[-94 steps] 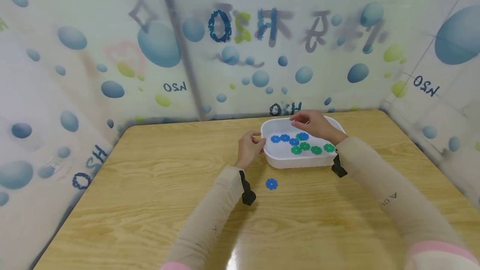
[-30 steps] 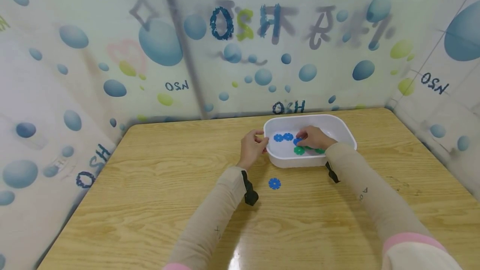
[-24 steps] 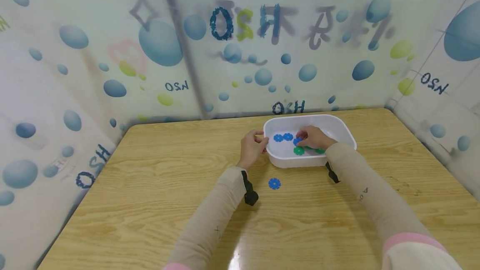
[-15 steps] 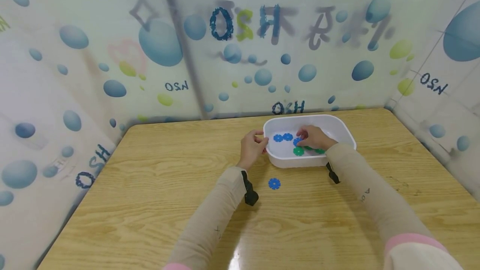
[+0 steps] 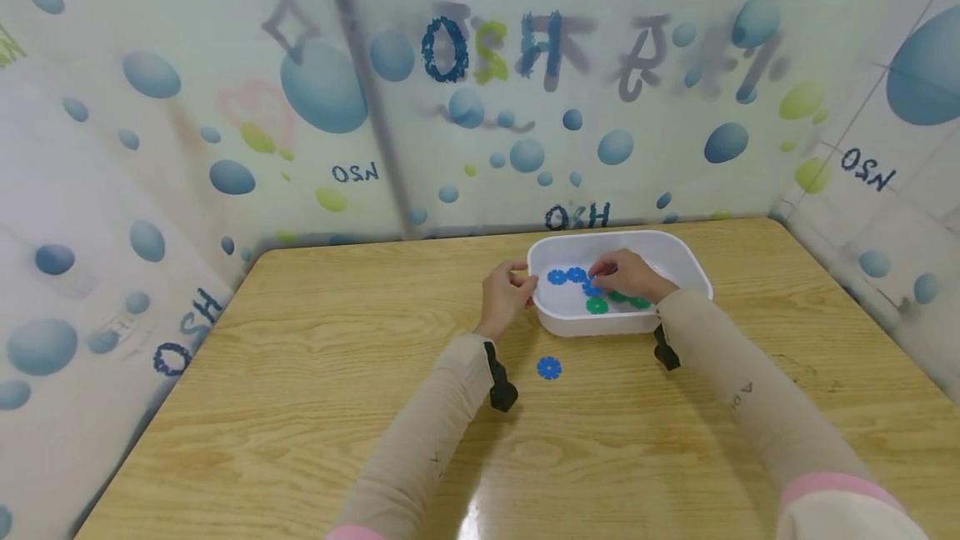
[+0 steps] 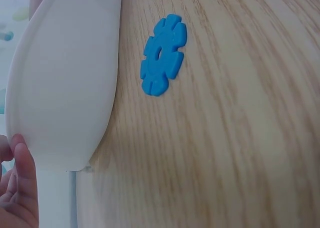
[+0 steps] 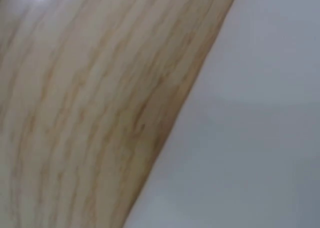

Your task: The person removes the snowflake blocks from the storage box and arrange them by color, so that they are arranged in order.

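Observation:
A white plastic tray (image 5: 596, 326) stands at the back right of the table, with blue and green snowflake discs inside. My left hand (image 5: 504, 298) grips its left end, thumb and fingers at the rim; the left wrist view shows those fingertips (image 6: 19, 140) on the white wall. Inside the tray, my right hand (image 5: 628, 275) pinches at a blue snowflake disc (image 5: 592, 288), fingertips partly covering it. Two blue discs (image 5: 557, 277) lie to its left. A green disc (image 5: 597, 306) lies just in front, and other green discs (image 5: 640, 303) are partly hidden under the hand.
One loose blue snowflake disc (image 5: 549, 367) lies flat on the wooden table (image 5: 300, 373) in front of the tray. A patterned curtain wall (image 5: 480, 140) rises behind the table's back edge. The right wrist view shows only table and the tray's outer wall (image 7: 240, 153).
From above the tray, my right hand has come down among the discs. In the last half second its fingertips shift slightly left, and more blue shows beneath them. The left hand keeps its grip.

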{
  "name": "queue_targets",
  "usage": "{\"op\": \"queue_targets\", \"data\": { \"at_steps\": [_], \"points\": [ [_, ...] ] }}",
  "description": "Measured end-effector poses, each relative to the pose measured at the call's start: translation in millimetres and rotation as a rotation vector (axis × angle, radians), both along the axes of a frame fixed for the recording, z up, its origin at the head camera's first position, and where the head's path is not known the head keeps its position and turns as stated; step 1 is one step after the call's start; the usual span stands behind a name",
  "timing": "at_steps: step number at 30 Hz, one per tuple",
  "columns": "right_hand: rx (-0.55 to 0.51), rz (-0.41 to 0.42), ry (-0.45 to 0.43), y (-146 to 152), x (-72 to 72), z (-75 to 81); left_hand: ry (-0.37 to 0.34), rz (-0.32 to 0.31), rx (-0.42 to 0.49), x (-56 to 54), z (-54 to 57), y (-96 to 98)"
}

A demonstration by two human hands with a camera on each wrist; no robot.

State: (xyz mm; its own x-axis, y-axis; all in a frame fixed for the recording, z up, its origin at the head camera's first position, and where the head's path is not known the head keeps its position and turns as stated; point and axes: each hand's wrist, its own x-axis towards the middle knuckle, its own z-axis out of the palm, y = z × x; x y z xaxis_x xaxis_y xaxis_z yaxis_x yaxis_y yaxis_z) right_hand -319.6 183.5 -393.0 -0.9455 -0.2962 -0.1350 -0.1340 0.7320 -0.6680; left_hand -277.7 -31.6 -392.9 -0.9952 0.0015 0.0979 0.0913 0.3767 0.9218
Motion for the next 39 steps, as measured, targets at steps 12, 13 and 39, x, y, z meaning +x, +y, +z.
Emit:
{"op": "queue_targets", "data": {
  "at_steps": [12,13,39],
  "points": [
    [-0.080,-0.005,-0.005,-2.1,13.2,7.3,-0.003,-0.005,-0.005,1.1,-0.7,-0.6],
    [-0.092,-0.002,-0.005,-2.5,15.1,8.4,-0.002,-0.006,-0.004,1.3,-0.6,-0.6],
    [-0.278,0.155,0.112,-6.6,70.9,40.7,0.001,-0.004,0.008,1.7,-0.9,-0.6]
  ]
}}
